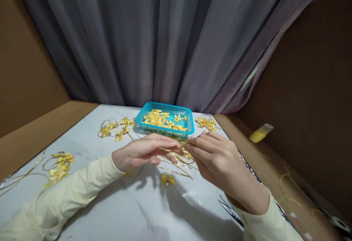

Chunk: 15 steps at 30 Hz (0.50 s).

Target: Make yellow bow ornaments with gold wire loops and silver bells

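Observation:
Above the middle of the table, my left hand [150,149] reaches in from the left with its fingers stretched out and slightly apart. Nothing shows in its grip. Facing it is my right hand [217,156], fingers bent and pressed together; its fingertips point at the left hand, and anything they pinch is hidden. Beneath and behind both hands lies a bundle of gold cords [176,168]. A yellow ribbon bow [167,179] with a small silvery bell-like bead lies on the table just in front of them.
A blue plastic basket [191,118] of yellow bows stands at the back. Finished-looking bow-and-cord pieces lie left [59,167], back left [108,128] and back right [206,123]. A pointed metal tool [231,211] lies by my right wrist. A small yellow-filled bag [260,133] is right.

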Motion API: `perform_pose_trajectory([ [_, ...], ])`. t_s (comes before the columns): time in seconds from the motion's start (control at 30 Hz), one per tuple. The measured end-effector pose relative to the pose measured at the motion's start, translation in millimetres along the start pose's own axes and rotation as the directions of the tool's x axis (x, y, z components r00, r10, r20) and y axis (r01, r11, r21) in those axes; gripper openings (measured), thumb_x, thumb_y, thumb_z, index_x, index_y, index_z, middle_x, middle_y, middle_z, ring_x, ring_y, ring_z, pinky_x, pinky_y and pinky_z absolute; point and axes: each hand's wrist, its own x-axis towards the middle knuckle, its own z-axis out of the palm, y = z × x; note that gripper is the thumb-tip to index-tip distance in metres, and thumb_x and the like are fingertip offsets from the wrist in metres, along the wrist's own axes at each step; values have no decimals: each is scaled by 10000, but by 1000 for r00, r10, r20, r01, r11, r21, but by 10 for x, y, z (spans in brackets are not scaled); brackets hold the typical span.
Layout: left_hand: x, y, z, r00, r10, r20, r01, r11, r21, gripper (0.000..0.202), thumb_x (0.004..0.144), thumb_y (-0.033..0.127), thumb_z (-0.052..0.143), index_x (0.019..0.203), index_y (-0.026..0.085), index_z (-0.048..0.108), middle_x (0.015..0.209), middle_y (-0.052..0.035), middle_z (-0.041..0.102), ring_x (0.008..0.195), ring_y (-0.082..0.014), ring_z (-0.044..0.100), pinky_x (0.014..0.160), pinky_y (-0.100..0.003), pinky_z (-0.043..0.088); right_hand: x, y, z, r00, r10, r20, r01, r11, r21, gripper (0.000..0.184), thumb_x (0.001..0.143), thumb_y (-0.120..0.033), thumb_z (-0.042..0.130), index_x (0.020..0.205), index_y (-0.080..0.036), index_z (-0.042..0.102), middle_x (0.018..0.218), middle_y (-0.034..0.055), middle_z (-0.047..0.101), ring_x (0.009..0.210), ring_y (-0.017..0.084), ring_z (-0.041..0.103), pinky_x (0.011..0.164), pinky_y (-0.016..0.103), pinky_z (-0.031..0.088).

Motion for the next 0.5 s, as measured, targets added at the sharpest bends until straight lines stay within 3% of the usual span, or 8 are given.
perform_pose_trajectory([
  [0.07,-3,-141,-67,987,103,-123,-63,954,292,303,826,415,547,950,147,616,949,-68,595,814,-162,582,455,-162,401,-95,47,31,998,52,18,-53,996,69,263,845,-46,437,755,-140,666,672,54,669,602,140,580,594,272,409],
  [0.1,-14,-233,-105,976,142,-167,-48,883,467,313,829,428,533,948,151,616,932,-64,594,789,-166,574,516,-199,438,-163,69,54,996,85,41,-89,989,119,265,846,-48,437,772,-149,671,690,53,678,612,136,593,600,264,421],
  [0.17,-56,-438,-166,967,208,-146,-41,693,720,274,850,397,507,955,165,609,946,-63,591,839,-181,550,679,-269,460,-319,103,113,981,165,101,-185,956,226,274,853,-66,439,788,-167,685,728,54,690,642,134,617,608,249,447],
  [0.2,-83,-538,-181,971,231,-57,-97,601,793,261,846,380,522,991,176,595,968,-64,585,874,-190,536,748,-297,448,-399,112,147,966,201,161,-239,930,279,274,854,-78,443,784,-169,691,737,56,693,656,137,627,600,242,457],
  [0.3,-151,-759,-153,959,255,125,-234,461,856,267,854,396,528,1038,206,569,1095,-68,527,1004,-213,479,852,-325,406,-586,99,252,891,287,353,-420,817,395,263,838,-81,466,761,-164,703,726,52,691,653,142,640,583,237,482],
  [0.4,-151,-811,-62,947,282,152,-262,405,876,285,860,423,512,1023,191,544,1052,-72,518,971,-218,472,835,-335,404,-669,21,367,802,318,505,-566,675,473,210,814,-98,538,714,-161,712,711,46,684,644,143,639,601,251,503],
  [0.5,-102,-767,-3,959,257,118,-214,386,897,254,883,420,469,934,175,510,977,-65,506,928,-217,466,788,-338,405,-697,-100,500,738,323,592,-660,528,535,157,761,-80,620,686,-161,732,771,51,668,675,140,639,613,245,516],
])
